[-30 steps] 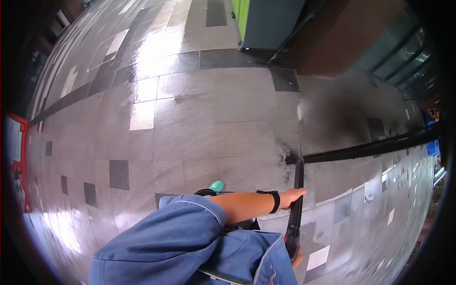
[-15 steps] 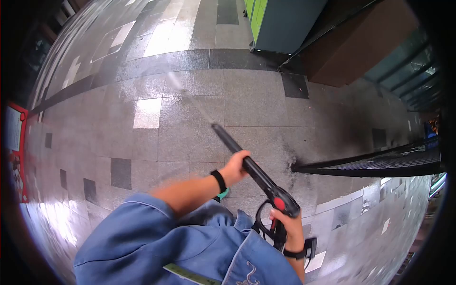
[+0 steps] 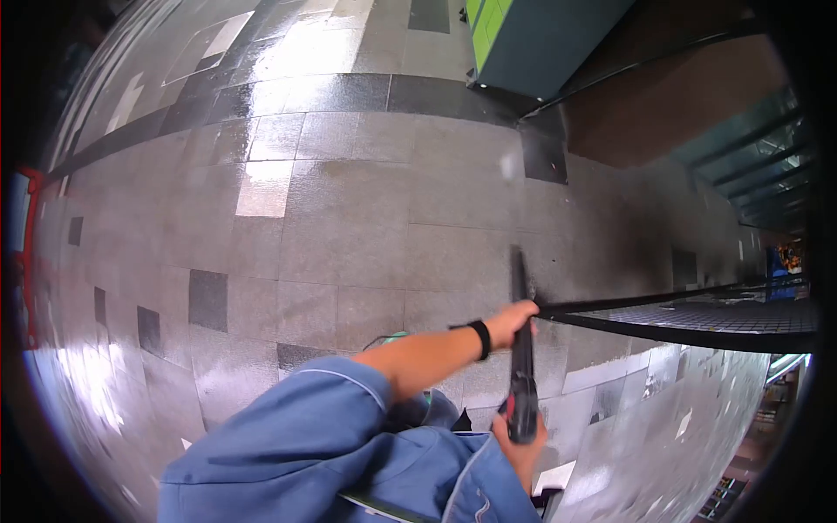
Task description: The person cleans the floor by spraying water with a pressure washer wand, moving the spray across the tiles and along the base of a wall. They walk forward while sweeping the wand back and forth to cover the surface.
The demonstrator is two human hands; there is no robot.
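Note:
A black pressure washer gun (image 3: 523, 366) with a red part points away from me, its front end blurred by motion. My left hand (image 3: 508, 324), with a black band on the wrist, is wrapped round the barrel. Behind it, my right hand (image 3: 527, 444) grips the rear handle; the gun body hides some of its fingers and the trigger. A faint whitish patch of spray (image 3: 508, 167) shows ahead of the nozzle over the tiled floor (image 3: 349, 235).
A black-framed mesh panel (image 3: 680, 321) juts in from the right, close to my left hand. Ahead stand a grey and green cabinet (image 3: 532, 44) and a brown block (image 3: 663, 105). A red-framed board (image 3: 33, 253) is at the far left. The floor looks wet and shiny.
Both hands have swung the gun's front end to the right, from pointing forward-left to nearly straight ahead. The spray has moved right with it. Both hands keep their hold.

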